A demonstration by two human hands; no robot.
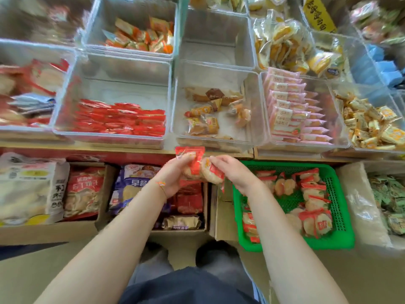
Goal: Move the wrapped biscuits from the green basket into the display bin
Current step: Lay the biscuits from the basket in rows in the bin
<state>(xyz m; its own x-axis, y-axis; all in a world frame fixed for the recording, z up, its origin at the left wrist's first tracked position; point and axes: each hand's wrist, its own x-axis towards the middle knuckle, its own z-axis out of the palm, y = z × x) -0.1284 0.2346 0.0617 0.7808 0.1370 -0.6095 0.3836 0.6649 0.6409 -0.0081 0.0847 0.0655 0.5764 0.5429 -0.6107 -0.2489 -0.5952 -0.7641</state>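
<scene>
Two hands are seen in the head view, meeting just below the shelf edge; the left hand (177,172) is curled round a red-wrapped biscuit pack (190,160) and the right hand (228,172) grips a second biscuit pack (213,172), the packs touching. The red-filled display bin (65,93), judged the target, lies up and left, nearer the left hand; the green basket (341,205), lower right, is noted with many packs left.

Clear plastic bins (114,137) sit side by side along the bench (285,155), while down on the floor (65,270) rest cardboard boxes (54,229) and the green basket (341,238).
</scene>
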